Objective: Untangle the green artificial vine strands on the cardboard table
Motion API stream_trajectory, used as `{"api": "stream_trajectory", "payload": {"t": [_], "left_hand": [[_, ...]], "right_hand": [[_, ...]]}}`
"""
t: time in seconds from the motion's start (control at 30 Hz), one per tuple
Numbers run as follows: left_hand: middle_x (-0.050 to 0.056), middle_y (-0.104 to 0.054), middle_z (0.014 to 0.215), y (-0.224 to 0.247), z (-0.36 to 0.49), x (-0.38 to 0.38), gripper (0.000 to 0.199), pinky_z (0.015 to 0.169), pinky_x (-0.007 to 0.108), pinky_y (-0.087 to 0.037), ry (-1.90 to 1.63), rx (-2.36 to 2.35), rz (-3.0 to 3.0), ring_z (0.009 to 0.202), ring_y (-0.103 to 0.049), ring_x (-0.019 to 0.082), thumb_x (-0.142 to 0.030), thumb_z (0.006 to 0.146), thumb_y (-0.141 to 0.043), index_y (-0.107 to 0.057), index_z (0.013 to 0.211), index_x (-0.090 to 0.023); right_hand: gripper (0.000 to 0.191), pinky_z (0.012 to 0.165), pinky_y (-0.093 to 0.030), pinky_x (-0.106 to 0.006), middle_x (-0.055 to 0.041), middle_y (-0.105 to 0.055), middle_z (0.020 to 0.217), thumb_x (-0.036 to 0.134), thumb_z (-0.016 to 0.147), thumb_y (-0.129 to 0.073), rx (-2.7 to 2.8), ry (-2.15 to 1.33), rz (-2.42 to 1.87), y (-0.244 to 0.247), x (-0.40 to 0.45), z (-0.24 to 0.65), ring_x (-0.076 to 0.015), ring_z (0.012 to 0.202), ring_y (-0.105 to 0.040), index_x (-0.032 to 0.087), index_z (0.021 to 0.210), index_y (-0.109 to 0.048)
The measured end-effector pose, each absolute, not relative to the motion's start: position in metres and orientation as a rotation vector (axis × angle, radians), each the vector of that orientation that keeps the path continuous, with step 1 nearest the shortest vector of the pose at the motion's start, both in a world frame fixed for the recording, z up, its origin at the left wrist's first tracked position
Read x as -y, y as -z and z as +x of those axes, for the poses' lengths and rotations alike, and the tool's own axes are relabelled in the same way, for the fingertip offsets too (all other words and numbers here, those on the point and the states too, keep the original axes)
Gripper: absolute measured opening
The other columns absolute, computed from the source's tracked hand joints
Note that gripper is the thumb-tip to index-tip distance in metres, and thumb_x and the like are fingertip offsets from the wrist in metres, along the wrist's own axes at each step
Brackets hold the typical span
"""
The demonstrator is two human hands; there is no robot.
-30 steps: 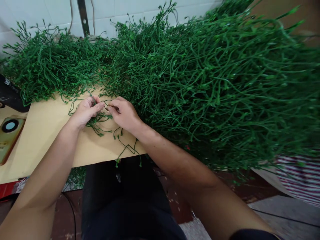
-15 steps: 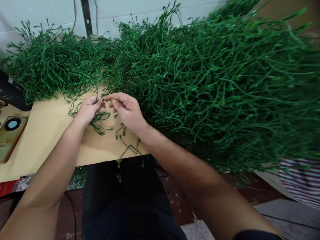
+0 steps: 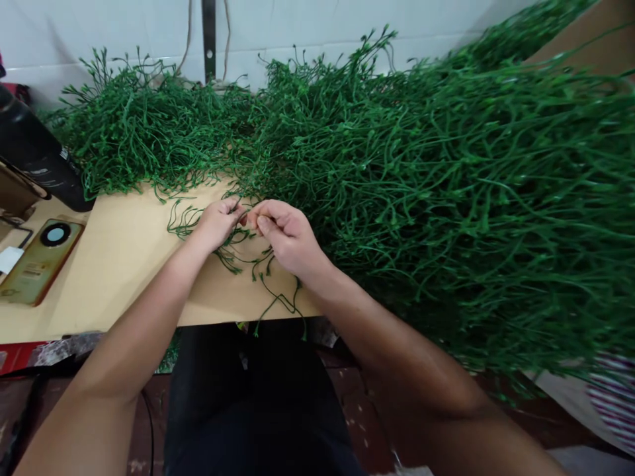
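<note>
My left hand (image 3: 221, 220) is closed in a pinch on a thin green plastic stem near the middle of the tan board. Close beside it, my right hand (image 3: 282, 231) pinches too, its thumb and forefinger pressed together at the stem's other side; the stem is mostly hidden by the fingers. Under and around the hands lies a small bunch of loose green stems (image 3: 229, 259) with little budded tips. A few separate stems (image 3: 280, 301) rest by the board's front edge.
A large heap of green artificial stems (image 3: 446, 198) covers the right side, and a smaller heap (image 3: 149, 125) lies at the back left. A black bottle (image 3: 40, 152) and a phone (image 3: 42, 261) are on the left of the tan board (image 3: 124, 264). A white tiled wall (image 3: 297, 26) stands behind.
The view has shifted, so the board and heaps sit farther right, with more of the bottle and phone showing. My hands stay close together, and both are now pinched closed.
</note>
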State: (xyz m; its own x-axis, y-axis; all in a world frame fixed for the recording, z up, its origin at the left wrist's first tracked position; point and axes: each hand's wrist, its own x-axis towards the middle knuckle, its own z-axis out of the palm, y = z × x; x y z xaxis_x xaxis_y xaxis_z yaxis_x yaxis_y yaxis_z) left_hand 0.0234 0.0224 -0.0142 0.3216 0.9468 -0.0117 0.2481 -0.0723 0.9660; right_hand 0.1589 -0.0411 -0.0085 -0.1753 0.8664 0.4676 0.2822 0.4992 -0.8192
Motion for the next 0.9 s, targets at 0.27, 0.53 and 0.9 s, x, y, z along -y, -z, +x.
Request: {"api": "stream_trajectory", "payload": {"t": [0.27,0.53,0.9], "left_hand": [[-0.004,-0.049,0.052,0.001,0.013,-0.016,0.019,0.044,0.018,-0.028,-0.908,-1.077,1.318,0.041,-0.038,0.005,-0.017,0.083,-0.054,-0.051,0.064,-0.015],[-0.006,-0.036,0.046,0.008,-0.002,-0.04,0.029,0.042,0.02,-0.023,-1.247,-1.323,1.142,0.039,-0.03,0.005,-0.006,0.084,-0.048,-0.041,0.058,-0.016],[-0.004,-0.036,0.045,-0.005,-0.008,-0.018,0.025,0.042,0.016,-0.027,-0.951,-0.765,1.113,0.041,-0.037,0.005,-0.02,0.084,-0.055,-0.051,0.06,-0.012]], "right_hand": [[0.016,0.062,-0.04,-0.025,0.0,-0.048,0.069,0.022,0.088,-0.038,1.692,-0.761,-1.05,0.008,0.025,0.16,-0.0099,0.062,-0.045,0.017,0.081,-0.052],[0.016,0.072,-0.044,-0.028,-0.0045,-0.058,0.075,0.007,0.079,-0.039,2.105,-0.424,-0.772,-0.009,0.074,0.135,-0.0129,0.075,-0.051,0.017,0.071,-0.048],[0.023,0.063,-0.035,-0.033,-0.0065,-0.053,0.07,0.021,0.084,-0.05,1.806,0.482,-1.316,-0.08,0.083,0.231,-0.0162,0.071,-0.049,0.019,0.062,-0.041]]}}
